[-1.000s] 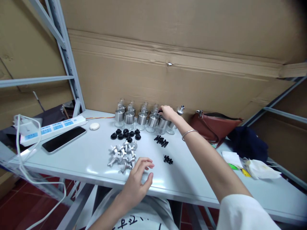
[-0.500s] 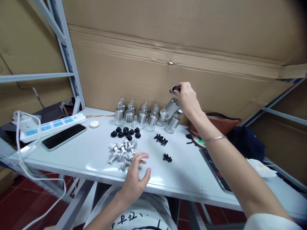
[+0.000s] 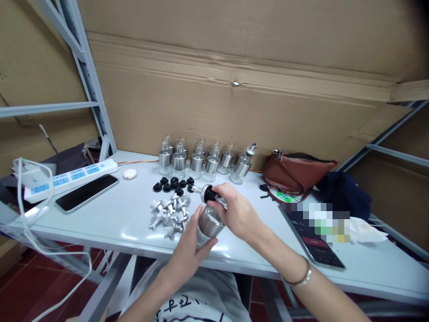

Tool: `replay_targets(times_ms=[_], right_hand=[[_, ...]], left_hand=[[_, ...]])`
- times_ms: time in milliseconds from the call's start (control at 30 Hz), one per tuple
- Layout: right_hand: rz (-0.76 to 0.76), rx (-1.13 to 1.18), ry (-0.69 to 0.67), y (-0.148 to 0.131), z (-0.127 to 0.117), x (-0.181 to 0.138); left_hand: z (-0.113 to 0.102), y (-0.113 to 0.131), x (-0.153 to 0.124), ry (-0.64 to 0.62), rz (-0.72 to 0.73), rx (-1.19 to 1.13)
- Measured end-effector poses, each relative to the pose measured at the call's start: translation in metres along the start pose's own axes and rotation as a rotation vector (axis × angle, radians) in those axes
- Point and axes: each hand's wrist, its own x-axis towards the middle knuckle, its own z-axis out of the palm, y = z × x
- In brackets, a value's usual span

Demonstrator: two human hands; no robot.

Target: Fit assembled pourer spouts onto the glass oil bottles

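Observation:
My left hand is wrapped around a glass bottle with a brushed-metal band, tilted above the front of the table. Right at its top, my right hand pinches a pour spout with a metal disc and black ribbed stopper. The spout lies crosswise to the neck; my fingers hide whether the two touch. Left of my hands lie a heap of silver spout parts and, behind it, several black ribbed stoppers. The small black pieces on the table are hidden behind my right hand.
Several similar bottles stand along the cardboard wall; one at the right end carries a spout. A phone, a power strip and a white disc are left. A brown bag and a tablet-like device are right.
My right hand has come down from the back row toward me with the bottle and spout. My left hand, open before, has closed around the bottle.

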Motion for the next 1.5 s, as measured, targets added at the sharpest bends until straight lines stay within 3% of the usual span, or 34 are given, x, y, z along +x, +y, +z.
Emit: replay_targets(times_ms=[133, 300, 433, 733, 900, 1033, 1233, 1500], right_hand=[[0.163, 0.167, 0.106, -0.005, 0.008, -0.001], [0.559, 0.529, 0.431, -0.016, -0.001, 0.005], [0.678, 0.687, 0.472, -0.023, -0.003, -0.001], [0.692, 0.853, 0.581, -0.023, 0.015, -0.013], [0.606, 0.886, 0.547, -0.023, 0.016, -0.009], [0.570, 0.814, 0.419, -0.022, 0.022, -0.015], [0.427, 0.706, 0.417, -0.021, 0.031, -0.026], [0.405, 0.474, 0.362, -0.025, 0.032, -0.025]], left_hand=[[-0.003, 0.002, 0.000, -0.067, -0.015, 0.032], [-0.005, 0.006, 0.001, -0.106, -0.056, 0.056], [-0.005, 0.008, 0.002, -0.107, -0.071, 0.055], [-0.003, 0.007, 0.001, -0.077, -0.052, 0.062], [-0.004, 0.005, 0.001, -0.072, -0.039, 0.073], [-0.003, 0.004, 0.001, -0.058, 0.003, 0.065], [-0.003, 0.006, 0.002, -0.079, -0.022, 0.017], [-0.003, 0.003, 0.001, -0.071, -0.020, 0.025]])
